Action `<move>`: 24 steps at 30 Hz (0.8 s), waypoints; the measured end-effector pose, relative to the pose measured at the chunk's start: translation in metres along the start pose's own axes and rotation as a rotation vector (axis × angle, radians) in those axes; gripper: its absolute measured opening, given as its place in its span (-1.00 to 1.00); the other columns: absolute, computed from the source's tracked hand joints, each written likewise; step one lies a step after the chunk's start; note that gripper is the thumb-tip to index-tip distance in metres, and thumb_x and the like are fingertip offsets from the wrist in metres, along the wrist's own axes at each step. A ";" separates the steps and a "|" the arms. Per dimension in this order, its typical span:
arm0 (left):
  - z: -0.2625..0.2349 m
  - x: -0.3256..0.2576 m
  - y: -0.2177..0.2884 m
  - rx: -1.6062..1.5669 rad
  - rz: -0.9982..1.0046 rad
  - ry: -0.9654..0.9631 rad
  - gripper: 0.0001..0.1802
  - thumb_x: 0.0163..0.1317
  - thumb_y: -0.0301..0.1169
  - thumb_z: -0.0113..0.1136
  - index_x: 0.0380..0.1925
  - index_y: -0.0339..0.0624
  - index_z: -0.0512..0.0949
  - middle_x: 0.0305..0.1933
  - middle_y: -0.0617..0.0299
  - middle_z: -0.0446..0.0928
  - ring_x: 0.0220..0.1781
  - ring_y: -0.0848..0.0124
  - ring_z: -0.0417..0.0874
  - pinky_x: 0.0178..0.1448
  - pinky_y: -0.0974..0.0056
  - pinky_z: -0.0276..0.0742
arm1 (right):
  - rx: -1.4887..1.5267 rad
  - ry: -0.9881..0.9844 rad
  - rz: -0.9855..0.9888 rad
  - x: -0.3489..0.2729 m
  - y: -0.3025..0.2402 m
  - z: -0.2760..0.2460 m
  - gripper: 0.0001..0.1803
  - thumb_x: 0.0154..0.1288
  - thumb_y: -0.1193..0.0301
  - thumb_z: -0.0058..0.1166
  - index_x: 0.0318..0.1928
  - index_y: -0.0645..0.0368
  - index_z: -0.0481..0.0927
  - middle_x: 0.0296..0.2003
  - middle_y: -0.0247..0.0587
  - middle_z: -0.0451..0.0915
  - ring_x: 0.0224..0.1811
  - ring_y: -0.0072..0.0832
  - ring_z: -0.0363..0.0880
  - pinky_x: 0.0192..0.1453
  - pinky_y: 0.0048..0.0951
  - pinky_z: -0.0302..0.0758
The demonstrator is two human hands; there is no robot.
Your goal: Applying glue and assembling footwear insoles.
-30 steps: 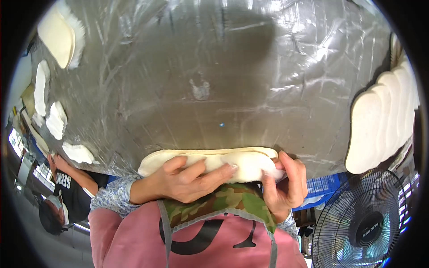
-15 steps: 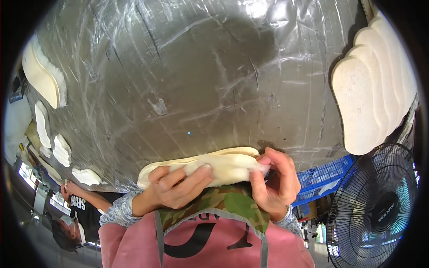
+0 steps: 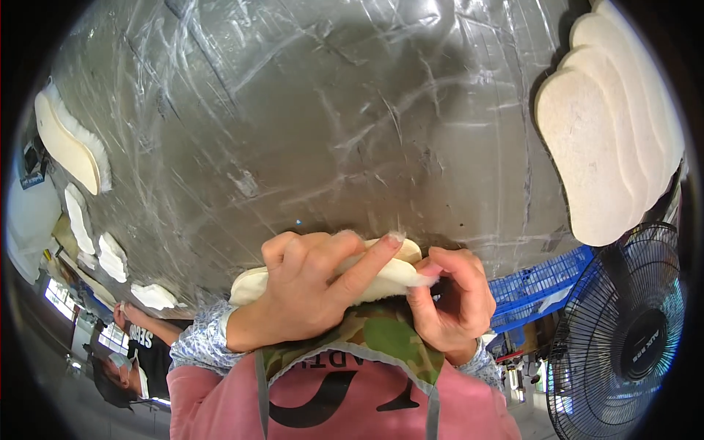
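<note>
A cream insole (image 3: 251,286) with a fluffy fleece side lies at the table's near edge, against my apron. A second pale layer (image 3: 408,251) shows behind its right end; whether it is a separate insole is hidden. My left hand (image 3: 308,282) lies across the middle, fingers bent over it and the index finger stretched to the right, with a small tuft of fluff (image 3: 397,235) at its tip. At the right end, my right hand (image 3: 458,297) pinches the fleece edge between thumb and index finger. My left thumb is out of sight.
Plastic film covers the grey table (image 3: 330,147). Overlapping insoles (image 3: 583,154) lie at the right edge, above a black fan (image 3: 631,345) and a blue crate (image 3: 535,282). A fleece insole (image 3: 70,143) and white fleece pieces (image 3: 78,216) lie left. Another person (image 3: 136,352) works at lower left.
My left hand has moved right and away from me, over more of the insole, and its index finger is now stretched out. My right hand keeps its pinch. The view has shifted slightly.
</note>
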State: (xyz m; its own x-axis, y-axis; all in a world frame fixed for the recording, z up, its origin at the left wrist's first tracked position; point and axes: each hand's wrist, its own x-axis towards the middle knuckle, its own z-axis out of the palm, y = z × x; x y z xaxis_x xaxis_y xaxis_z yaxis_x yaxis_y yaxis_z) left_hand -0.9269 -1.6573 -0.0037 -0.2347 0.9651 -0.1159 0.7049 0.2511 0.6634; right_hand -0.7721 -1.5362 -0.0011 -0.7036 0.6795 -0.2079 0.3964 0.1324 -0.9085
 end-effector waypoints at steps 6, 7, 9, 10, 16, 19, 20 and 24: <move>-0.003 0.011 0.009 0.009 -0.072 -0.024 -0.41 -0.18 -0.62 0.14 0.00 -0.11 0.59 -0.27 0.32 0.37 -0.23 0.38 0.36 -0.13 0.28 0.15 | -0.035 0.083 -0.022 -0.001 0.000 0.004 -0.56 -0.10 0.73 0.25 -0.10 0.38 0.53 -0.39 -0.12 0.58 -0.45 -0.39 0.55 -0.39 -0.48 0.49; -0.002 0.011 0.009 0.012 -0.067 -0.026 -0.41 -0.18 -0.62 0.14 0.00 -0.11 0.59 -0.27 0.32 0.37 -0.23 0.38 0.36 -0.13 0.28 0.15 | -0.043 0.106 0.007 -0.001 -0.001 0.005 -0.56 -0.10 0.73 0.25 -0.09 0.38 0.53 -0.40 -0.12 0.57 -0.45 -0.39 0.54 -0.40 -0.49 0.48; -0.001 0.010 0.007 0.004 -0.059 -0.006 -0.44 -0.19 -0.62 0.15 -0.04 -0.12 0.60 -0.24 0.30 0.39 -0.22 0.37 0.38 -0.13 0.26 0.15 | -0.045 0.135 0.034 -0.001 -0.003 0.007 -0.56 -0.10 0.73 0.25 -0.09 0.37 0.53 -0.40 -0.13 0.57 -0.45 -0.40 0.54 -0.40 -0.50 0.48; -0.001 0.008 0.007 0.009 -0.055 -0.008 -0.44 -0.19 -0.62 0.15 -0.04 -0.12 0.60 -0.24 0.30 0.39 -0.22 0.37 0.38 -0.13 0.26 0.15 | -0.043 0.147 0.045 -0.002 -0.003 0.008 -0.55 -0.10 0.73 0.25 -0.09 0.37 0.53 -0.41 -0.12 0.57 -0.45 -0.40 0.54 -0.41 -0.50 0.48; 0.004 -0.001 -0.002 -0.015 0.045 0.007 -0.58 -0.14 -0.47 0.28 -0.16 0.06 0.64 -0.18 0.27 0.42 -0.17 0.34 0.41 -0.12 0.25 0.15 | -0.044 0.149 0.035 -0.001 -0.002 0.011 -0.54 -0.11 0.73 0.26 -0.09 0.36 0.54 -0.42 -0.13 0.57 -0.46 -0.40 0.53 -0.42 -0.50 0.47; 0.007 -0.002 -0.001 0.071 0.066 0.081 -0.50 -0.13 -0.31 0.24 -0.06 0.29 0.60 -0.09 0.40 0.38 -0.24 0.48 0.36 -0.16 0.29 0.11 | -0.076 0.135 0.009 0.002 -0.002 0.007 -0.55 -0.14 0.74 0.27 -0.12 0.36 0.56 -0.42 -0.15 0.56 -0.47 -0.41 0.51 -0.45 -0.51 0.45; 0.005 -0.001 -0.002 0.060 0.087 0.057 -0.53 -0.14 -0.37 0.27 -0.09 0.19 0.62 -0.13 0.33 0.39 -0.20 0.42 0.38 -0.14 0.27 0.14 | -0.104 0.119 -0.007 0.004 -0.002 0.007 -0.56 -0.15 0.74 0.28 -0.13 0.35 0.57 -0.42 -0.17 0.54 -0.49 -0.43 0.49 -0.47 -0.52 0.43; 0.003 -0.002 -0.001 0.062 0.070 -0.007 -0.52 -0.17 -0.48 0.27 -0.11 0.04 0.64 -0.17 0.26 0.40 -0.17 0.35 0.39 -0.12 0.25 0.17 | -0.174 0.194 0.096 0.008 -0.009 0.006 -0.55 -0.20 0.75 0.31 -0.17 0.29 0.59 -0.38 -0.21 0.50 -0.51 -0.46 0.42 -0.49 -0.53 0.38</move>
State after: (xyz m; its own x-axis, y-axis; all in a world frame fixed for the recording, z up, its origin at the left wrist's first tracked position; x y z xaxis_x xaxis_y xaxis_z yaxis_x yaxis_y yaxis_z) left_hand -0.9255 -1.6596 -0.0064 -0.1788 0.9809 -0.0759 0.7598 0.1867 0.6228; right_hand -0.7845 -1.5360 0.0031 -0.5388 0.8179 -0.2018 0.5630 0.1714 -0.8085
